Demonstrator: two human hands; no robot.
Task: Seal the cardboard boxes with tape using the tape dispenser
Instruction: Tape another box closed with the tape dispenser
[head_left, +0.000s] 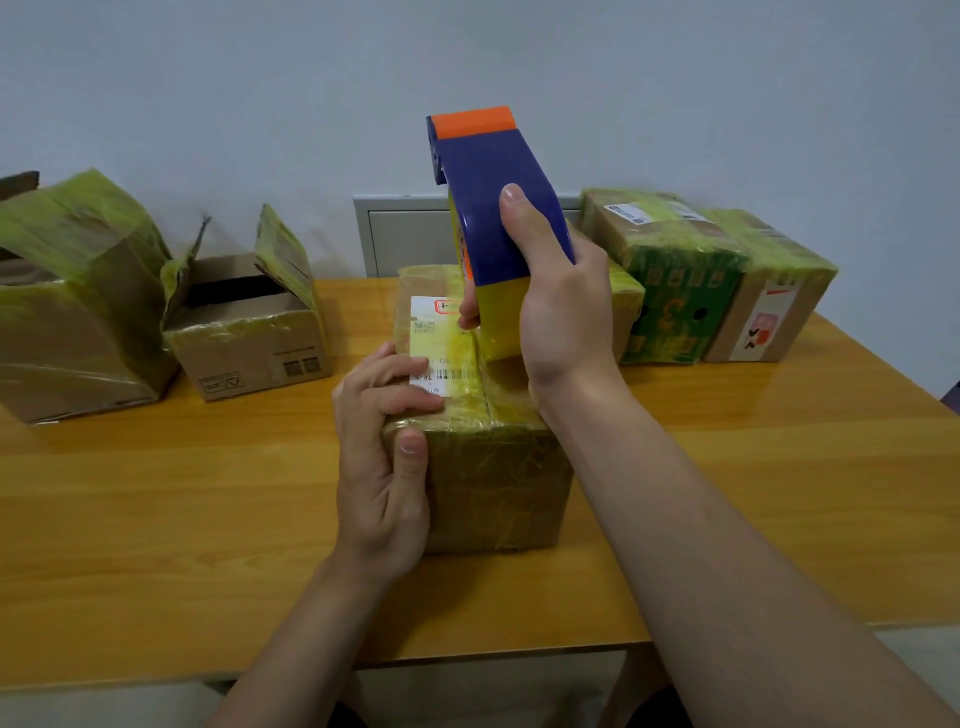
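Observation:
A closed cardboard box (498, 467) wrapped in yellowish tape stands in the middle of the wooden table (208, 509), with a white shipping label on its top. My left hand (384, 452) grips its near left corner, fingers flat on the top and thumb down the front face. My right hand (561, 306) grips a blue and orange tape dispenser (488, 208) holding a yellow tape roll, tilted upright over the box's top seam. A strip of yellow tape runs from the roll down onto the box top.
At the left stand two open cardboard boxes (249, 322) with raised flaps, the bigger one (72, 306) at the table's edge. Behind the right of the middle box sit a green printed box (675, 291) and a taped brown one (774, 306). A grey wall panel (400, 234) is behind.

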